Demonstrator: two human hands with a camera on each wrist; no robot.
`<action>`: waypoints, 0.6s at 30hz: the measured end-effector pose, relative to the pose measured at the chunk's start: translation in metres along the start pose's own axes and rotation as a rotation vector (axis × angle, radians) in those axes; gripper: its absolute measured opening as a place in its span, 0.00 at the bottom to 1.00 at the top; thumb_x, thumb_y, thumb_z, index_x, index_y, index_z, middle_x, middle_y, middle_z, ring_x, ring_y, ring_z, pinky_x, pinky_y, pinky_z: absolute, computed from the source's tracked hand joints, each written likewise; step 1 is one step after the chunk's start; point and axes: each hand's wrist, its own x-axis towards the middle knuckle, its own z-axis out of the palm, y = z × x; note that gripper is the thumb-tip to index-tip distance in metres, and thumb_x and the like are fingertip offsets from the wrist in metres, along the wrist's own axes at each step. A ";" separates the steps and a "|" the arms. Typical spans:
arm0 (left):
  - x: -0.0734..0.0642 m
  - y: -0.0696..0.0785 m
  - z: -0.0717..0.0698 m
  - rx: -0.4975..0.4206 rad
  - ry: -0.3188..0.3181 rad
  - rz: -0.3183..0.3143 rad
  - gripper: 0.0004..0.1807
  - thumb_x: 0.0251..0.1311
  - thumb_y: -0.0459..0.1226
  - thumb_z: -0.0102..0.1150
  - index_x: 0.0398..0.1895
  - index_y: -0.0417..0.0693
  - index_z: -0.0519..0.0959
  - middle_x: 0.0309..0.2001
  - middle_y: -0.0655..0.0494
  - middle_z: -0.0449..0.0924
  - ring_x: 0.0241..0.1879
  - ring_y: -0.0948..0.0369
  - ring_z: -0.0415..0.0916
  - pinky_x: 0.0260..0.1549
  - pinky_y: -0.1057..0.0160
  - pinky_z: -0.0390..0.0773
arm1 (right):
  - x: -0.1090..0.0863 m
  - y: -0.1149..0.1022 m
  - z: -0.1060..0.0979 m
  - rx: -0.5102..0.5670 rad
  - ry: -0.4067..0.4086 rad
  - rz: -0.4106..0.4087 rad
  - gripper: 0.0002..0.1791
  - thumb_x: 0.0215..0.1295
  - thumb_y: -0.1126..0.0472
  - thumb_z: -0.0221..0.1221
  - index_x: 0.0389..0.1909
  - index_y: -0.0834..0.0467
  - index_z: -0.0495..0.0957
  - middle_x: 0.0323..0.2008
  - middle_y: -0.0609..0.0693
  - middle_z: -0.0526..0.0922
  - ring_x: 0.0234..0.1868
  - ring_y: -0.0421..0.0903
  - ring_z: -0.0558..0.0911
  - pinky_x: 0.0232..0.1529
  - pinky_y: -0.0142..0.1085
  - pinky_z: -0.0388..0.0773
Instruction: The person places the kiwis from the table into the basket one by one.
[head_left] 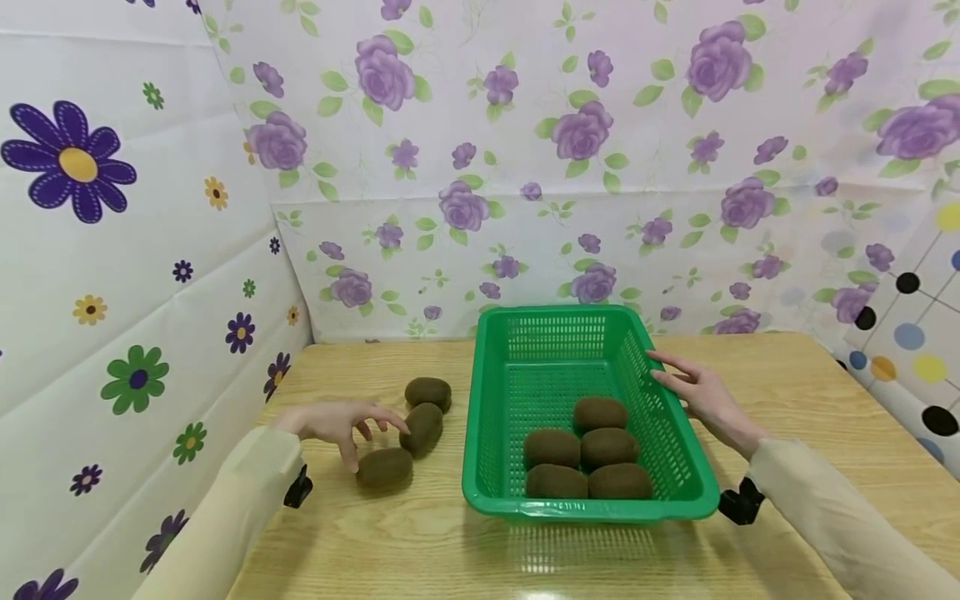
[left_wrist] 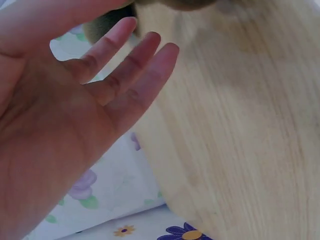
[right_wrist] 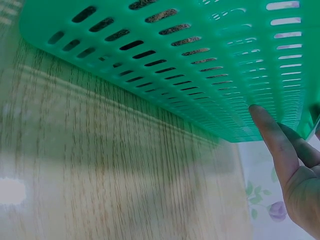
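Three brown kiwis lie in a loose row left of the green basket (head_left: 474, 417): a far one (head_left: 428, 393), a middle one (head_left: 424, 427) and a near one (head_left: 386, 469). My left hand (head_left: 337, 423) is spread over them. Its index fingertip is right at the middle kiwi and its thumb tip beside the near kiwi's left end. In the left wrist view the other fingers (left_wrist: 145, 75) are loosely bent with nothing in the palm. With my right hand (head_left: 701, 396) I hold the basket's right rim, some fingers (right_wrist: 277, 150) against the outer wall under it.
Several kiwis (head_left: 609, 448) sit in the basket's near half. The basket stands on a wooden table (head_left: 375, 550). Flowered cloth (head_left: 465, 250) hangs behind the table, and another cloth (head_left: 187, 350) hangs at the left.
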 end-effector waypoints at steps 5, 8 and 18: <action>0.001 -0.005 0.005 -0.025 -0.014 0.008 0.43 0.35 0.20 0.67 0.62 0.42 0.64 0.59 0.45 0.56 0.51 0.38 0.58 0.38 0.51 0.75 | 0.001 0.001 0.000 0.000 0.004 0.000 0.32 0.66 0.49 0.51 0.68 0.54 0.56 0.64 0.63 0.53 0.55 0.60 0.65 0.41 0.49 0.74; 0.001 -0.004 0.007 -0.049 -0.015 -0.021 0.43 0.35 0.19 0.66 0.62 0.43 0.65 0.58 0.43 0.56 0.49 0.38 0.61 0.32 0.56 0.77 | 0.001 0.001 0.000 -0.002 0.006 0.000 0.32 0.65 0.49 0.51 0.68 0.54 0.56 0.64 0.63 0.52 0.55 0.60 0.65 0.41 0.49 0.74; 0.005 -0.007 0.016 -0.098 0.018 -0.173 0.43 0.35 0.16 0.65 0.59 0.53 0.69 0.56 0.43 0.59 0.50 0.44 0.63 0.30 0.56 0.77 | 0.001 0.002 0.000 0.001 0.011 0.001 0.32 0.65 0.49 0.52 0.68 0.54 0.56 0.66 0.62 0.50 0.56 0.62 0.64 0.41 0.50 0.74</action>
